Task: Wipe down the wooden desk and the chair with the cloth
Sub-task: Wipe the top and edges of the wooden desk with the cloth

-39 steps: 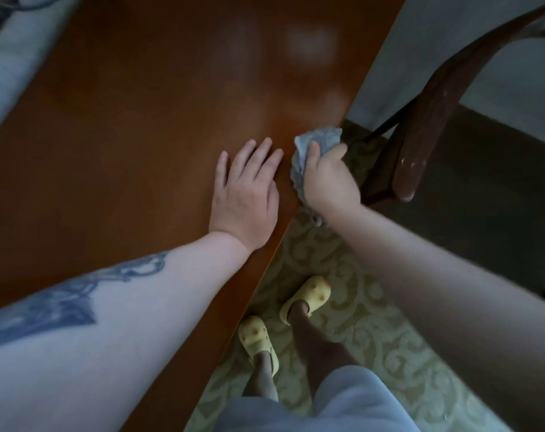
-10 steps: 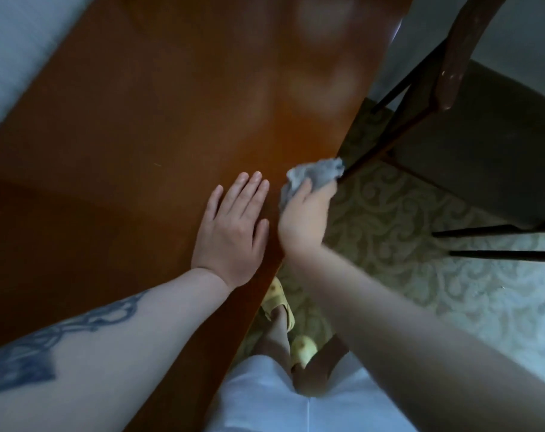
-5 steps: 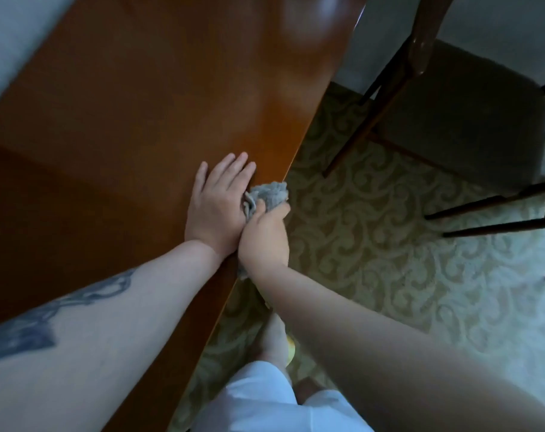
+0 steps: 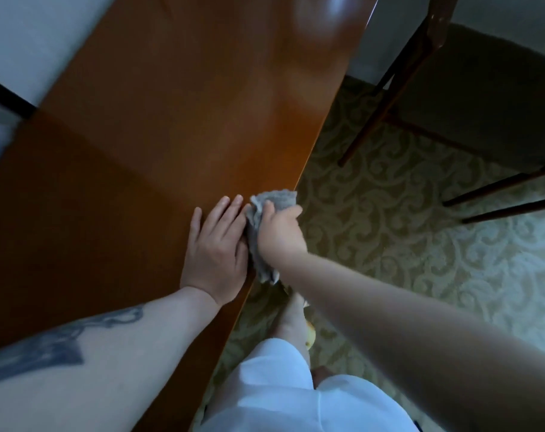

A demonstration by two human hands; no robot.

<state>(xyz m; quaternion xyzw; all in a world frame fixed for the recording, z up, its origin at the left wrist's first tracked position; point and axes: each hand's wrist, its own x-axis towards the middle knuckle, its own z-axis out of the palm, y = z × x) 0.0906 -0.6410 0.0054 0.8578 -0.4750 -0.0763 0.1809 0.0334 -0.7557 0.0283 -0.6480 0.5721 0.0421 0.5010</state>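
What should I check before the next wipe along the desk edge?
1. Cloth held in right hand: ok, fingers curled round it.
2. Cloth against the wooden desk edge: ok, it hangs over the rim.
3. Left hand flat on the desk, bracing: ok.
4. Room between the hands: not ok, left hand sits right beside the cloth.
5. Chair clear of the arm's path: ok, it stands apart on the carpet.
6. Desk top already clean: cannot tell.

No readable text, label, brand, number or sign shows anywhere here
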